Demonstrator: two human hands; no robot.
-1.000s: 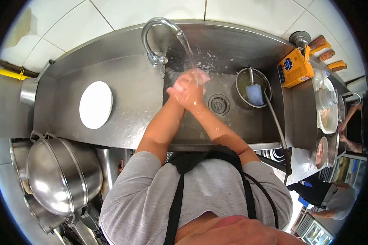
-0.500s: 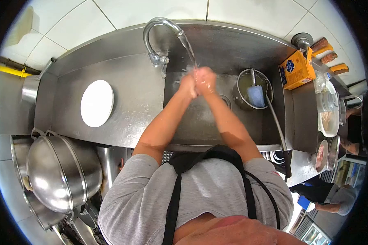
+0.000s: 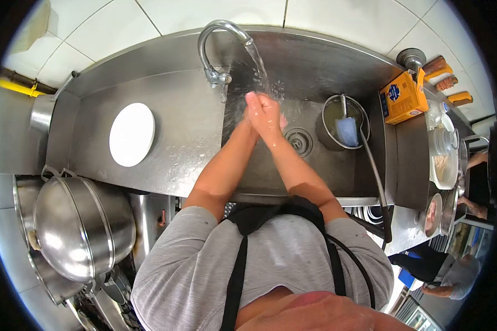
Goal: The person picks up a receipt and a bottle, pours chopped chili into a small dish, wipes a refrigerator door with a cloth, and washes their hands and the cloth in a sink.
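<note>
My right hand is closed over my left hand, both wet and pressed together under the running faucet. Most of the left hand's fingers are hidden behind the right; a bit of pink fingertip shows at the far side. Water falls onto the hands and splashes around them, above the steel sink basin. To the right of the hands, in the same basin, stands a metal pot of cloudy liquid with a blue sponge or cloth and a long-handled utensil in it.
A white plate lies on the wet drainboard at left. Large steel pots sit below it. An orange box, knives and glass jars are at right. Another person stands at lower right.
My hands have shifted slightly left and down, and the right has turned over the left. The drain now shows more fully. Water keeps running.
</note>
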